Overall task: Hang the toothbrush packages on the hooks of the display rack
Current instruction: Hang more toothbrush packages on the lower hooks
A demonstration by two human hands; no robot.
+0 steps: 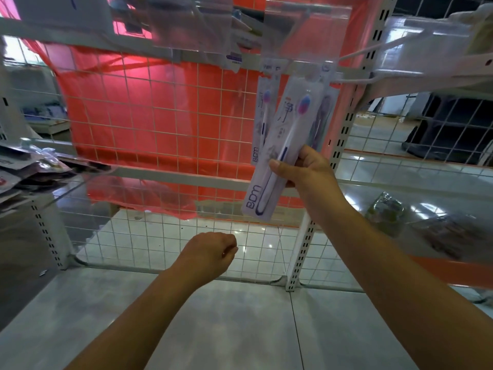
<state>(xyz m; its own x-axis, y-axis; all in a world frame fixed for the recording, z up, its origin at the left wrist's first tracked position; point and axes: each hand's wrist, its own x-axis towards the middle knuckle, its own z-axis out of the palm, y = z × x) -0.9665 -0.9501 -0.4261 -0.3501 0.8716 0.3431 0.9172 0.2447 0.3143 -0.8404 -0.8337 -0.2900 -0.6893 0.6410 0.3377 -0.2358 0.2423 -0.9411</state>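
Note:
My right hand grips the lower half of a white toothbrush package with a pink-and-blue brush head, holding it tilted up against the rack. Its top reaches the white wire hook under a clear plastic label holder. Whether the hole is on the hook I cannot tell. Behind it hang two more toothbrush packages, one to the left and one to the right. My left hand hovers lower, fingers loosely curled, holding nothing.
A white wire grid panel backs the rack, with red sheeting behind it. A slotted upright post stands right of the packages. Packaged goods lie on a shelf at left. More wrapped items lie on the glossy shelf at right.

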